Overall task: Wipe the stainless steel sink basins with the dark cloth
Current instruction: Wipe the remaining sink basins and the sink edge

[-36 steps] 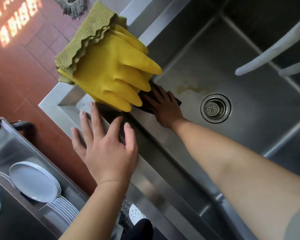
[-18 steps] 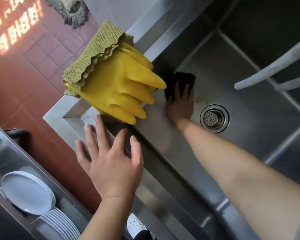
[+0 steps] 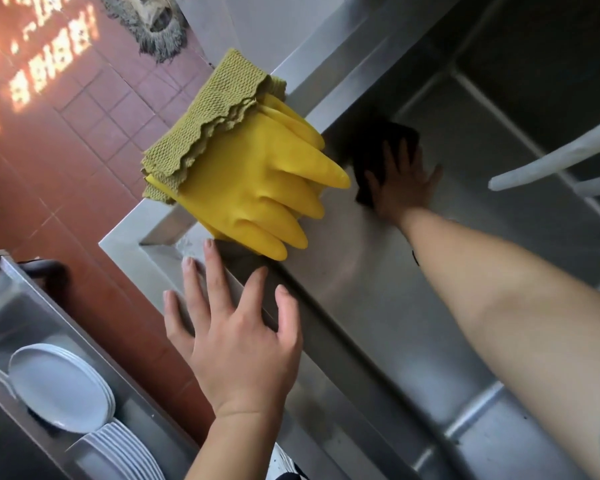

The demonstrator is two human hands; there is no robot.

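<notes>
My right hand [image 3: 404, 187] reaches down into the stainless steel sink basin [image 3: 378, 306] and presses the dark cloth [image 3: 378, 147] flat against the basin's left inner wall, close to the far corner. Its fingers are spread over the cloth, which shows above and left of them. My left hand [image 3: 238, 337] rests open on the near rim of the sink, fingers apart, holding nothing. The drain is hidden from view.
Yellow rubber gloves [image 3: 257, 188] and a green knitted cloth [image 3: 208, 116] hang over the sink's left rim just above my left hand. White faucet pipes [image 3: 551, 157] cross the basin at right. Stacked white plates [image 3: 59, 386] sit in a rack at lower left. Red tiled floor [image 3: 49, 133] lies beyond.
My right hand slid the dark cloth from the basin floor near the drain up onto the left wall toward the far corner. The view shifted; my left hand stayed on the rim.
</notes>
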